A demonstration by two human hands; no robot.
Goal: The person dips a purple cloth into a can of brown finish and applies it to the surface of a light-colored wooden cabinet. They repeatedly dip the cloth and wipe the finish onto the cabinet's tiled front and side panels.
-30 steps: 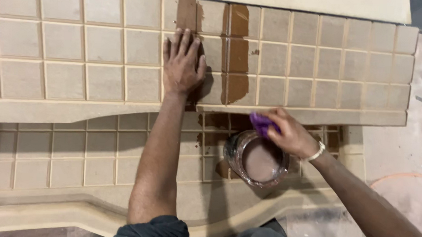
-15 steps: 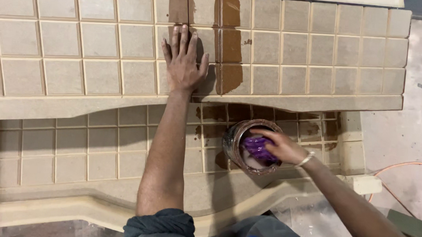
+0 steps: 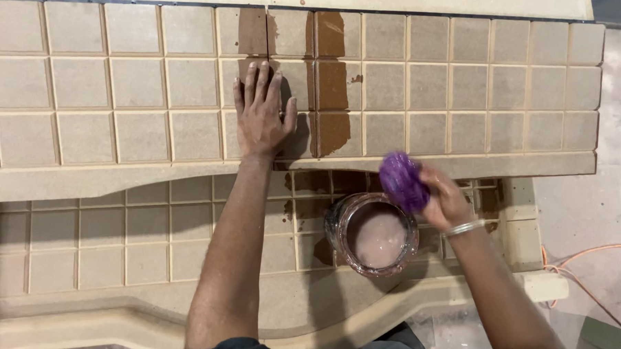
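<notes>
Head view: left hand (image 3: 261, 114) lies open and flat on the grid-carved panel (image 3: 464, 97) beside brown stained squares (image 3: 333, 79), while right hand (image 3: 444, 200) grips a purple cloth (image 3: 403, 181) just above the round container (image 3: 374, 235).

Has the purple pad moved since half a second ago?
Yes. The purple pad in the right hand was down inside the jar; now it is lifted above the jar's far rim, toward the upper panel.

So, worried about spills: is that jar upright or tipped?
Upright: the jar stands on the lower panel, its round mouth facing up, pale liquid level inside.
</notes>
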